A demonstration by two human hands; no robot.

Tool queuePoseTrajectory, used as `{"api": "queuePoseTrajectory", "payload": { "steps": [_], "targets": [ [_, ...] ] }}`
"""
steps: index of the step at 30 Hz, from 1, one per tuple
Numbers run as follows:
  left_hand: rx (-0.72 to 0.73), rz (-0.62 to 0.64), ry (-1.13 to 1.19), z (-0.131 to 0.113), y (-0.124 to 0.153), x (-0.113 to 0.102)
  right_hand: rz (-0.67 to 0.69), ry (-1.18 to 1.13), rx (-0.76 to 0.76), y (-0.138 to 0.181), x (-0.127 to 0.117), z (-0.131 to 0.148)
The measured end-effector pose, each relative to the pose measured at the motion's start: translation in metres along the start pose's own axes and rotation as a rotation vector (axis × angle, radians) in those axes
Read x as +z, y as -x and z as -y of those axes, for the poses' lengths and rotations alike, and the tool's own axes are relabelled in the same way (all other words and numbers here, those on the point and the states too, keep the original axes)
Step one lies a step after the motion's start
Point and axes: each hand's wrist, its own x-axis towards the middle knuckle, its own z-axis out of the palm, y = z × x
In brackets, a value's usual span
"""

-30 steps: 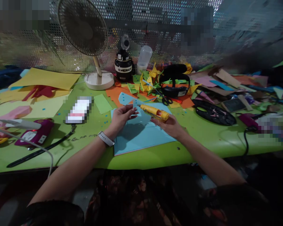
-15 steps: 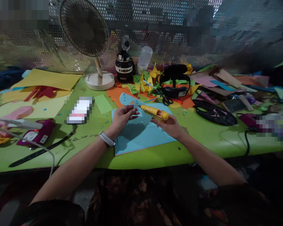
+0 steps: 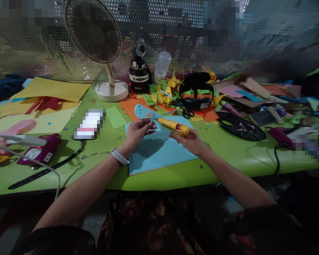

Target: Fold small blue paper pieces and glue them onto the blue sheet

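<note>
My left hand (image 3: 137, 133) pinches a small light-blue paper cutout (image 3: 154, 117) just above a stack of light-blue paper sheets (image 3: 159, 152) on the green table (image 3: 101, 166). A white watch sits on that wrist. My right hand (image 3: 191, 141) grips a yellow and orange glue gun (image 3: 174, 126), with its nozzle pointing left at the cutout between my left fingers. Both hands hover over the blue sheets near the table's front middle.
A desk fan (image 3: 95, 39) stands at the back left, a black bottle (image 3: 139, 74) and a clear cup (image 3: 162, 66) beside it. Scissors (image 3: 186, 112), a black headset (image 3: 198, 91) and coloured paper scraps lie behind my hands. Yellow sheets, a purple device (image 3: 41, 150) and cables lie left.
</note>
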Motion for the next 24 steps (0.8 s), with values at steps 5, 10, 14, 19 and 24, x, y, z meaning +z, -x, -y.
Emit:
{"api": "queuePoseTrajectory", "payload": {
  "steps": [5,10,14,19,24],
  "targets": [
    [0.003,0.001,-0.008,0.0014,-0.0002,-0.0010,-0.006,0.005,-0.015,-0.0002,-0.0003,-0.0023],
    [0.010,0.003,-0.012,0.0020,-0.0006,-0.0013,-0.003,0.004,-0.020,0.0000,-0.0011,-0.0046],
    [0.014,0.010,-0.026,0.0019,-0.0007,-0.0014,-0.007,0.013,-0.018,0.0002,0.0005,-0.0021],
    [0.017,0.013,-0.026,0.0015,-0.0003,-0.0012,-0.012,0.011,-0.023,-0.0004,0.0016,-0.0015],
    [0.017,0.012,-0.007,0.0016,-0.0002,-0.0007,-0.014,0.080,-0.015,-0.0003,-0.0008,-0.0047]
  ]
}}
